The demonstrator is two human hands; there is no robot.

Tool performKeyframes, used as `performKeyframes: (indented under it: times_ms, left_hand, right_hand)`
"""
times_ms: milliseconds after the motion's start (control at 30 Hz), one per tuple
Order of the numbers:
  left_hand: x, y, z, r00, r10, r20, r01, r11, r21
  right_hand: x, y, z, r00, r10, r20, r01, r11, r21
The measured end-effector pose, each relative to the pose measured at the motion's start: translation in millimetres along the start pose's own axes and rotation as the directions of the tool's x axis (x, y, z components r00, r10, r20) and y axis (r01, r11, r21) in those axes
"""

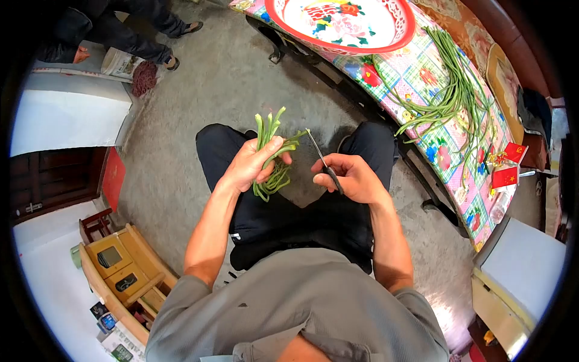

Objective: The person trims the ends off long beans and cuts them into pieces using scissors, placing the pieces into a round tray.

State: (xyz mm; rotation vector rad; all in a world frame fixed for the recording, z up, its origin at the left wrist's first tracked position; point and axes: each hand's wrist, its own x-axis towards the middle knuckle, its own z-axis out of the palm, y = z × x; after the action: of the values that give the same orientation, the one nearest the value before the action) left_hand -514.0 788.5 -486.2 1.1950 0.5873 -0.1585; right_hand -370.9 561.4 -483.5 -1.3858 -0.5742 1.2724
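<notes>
My left hand (252, 164) is closed round a bunch of long green beans (273, 183), whose pale cut ends stick up above the thumb while the rest hangs in loops below. In my right hand (353, 178) is a pair of scissors (316, 145) with dark handles. The blades point up and to the left, their tips by the end of a bean reaching out from the bunch. Whether the blades touch that bean I cannot tell. Both hands are above my lap. More long beans (455, 90) lie in a loose pile on the table at the right.
A table with a patterned cloth (443, 154) runs along the right, bearing a red-rimmed basin (341, 48) and small red flags (506, 175). Another person's legs (151, 24) are at the upper left. A wooden cabinet (129, 265) stands at the lower left.
</notes>
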Motion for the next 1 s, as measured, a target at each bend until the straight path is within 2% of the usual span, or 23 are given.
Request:
performKeyframes:
  times_ms: [200, 933, 1000]
  left_hand:
    - [-1.9, 3.4, 7.4, 0.994, 0.024, -0.107, -0.022, 0.999, 0.023]
    - [-4.1, -3.1, -3.3, 0.999, -0.022, -0.026, 0.022, 1.000, -0.003]
    - [-4.4, -2.1, -2.0, 0.999, -0.029, -0.031, 0.029, 1.000, -0.004]
  right_hand:
    - [-3.7, 9.4, -0.3, 1.000, 0.007, -0.006, -0.007, 0.998, -0.062]
    - [-7.1, 8.4, 4.5, 1.000, -0.007, -0.023, 0.005, 0.998, -0.062]
    - [-7.1, 8.2, 4.4, 1.000, 0.022, -0.009, -0.022, 1.000, -0.010]
